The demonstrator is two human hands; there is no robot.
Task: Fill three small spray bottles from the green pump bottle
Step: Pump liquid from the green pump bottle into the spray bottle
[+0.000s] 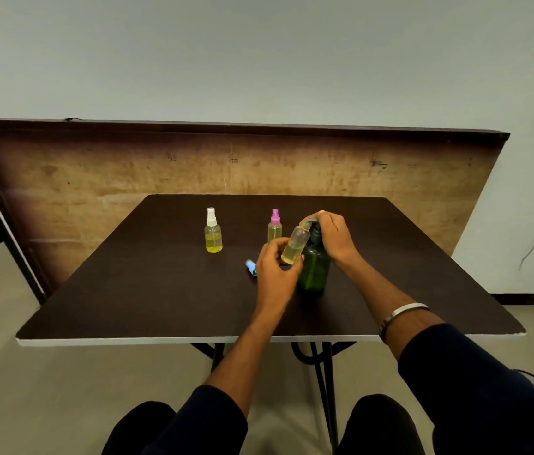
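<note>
1. The green pump bottle [314, 266] is stood upright on the table [147, 300], right of centre and near the front half.
2. The pump head is covered and pressed by the right hand [332, 233], fingers curled over it; presumably this is done to drive liquid out of the spout.
3. An uncapped small spray bottle [295, 245] is held tilted by the left hand [273, 270], pinched between thumb and fingers near its base, its open neck brought up under the spout so the stream can be caught. It is seen partly filled with yellowish liquid.
4. Its blue spray cap [251, 267] is laid on the table just left of the left hand, kept within reach for refitting.
5. Two capped bottles are set aside further back: a white-capped bottle [213, 232] and a pink-capped bottle [274, 226], both holding yellow liquid, judged already filled.
6. The table top is dark brown with a pale edge; a worn wooden board [95, 178] is leaned behind it against a plain wall.
</note>
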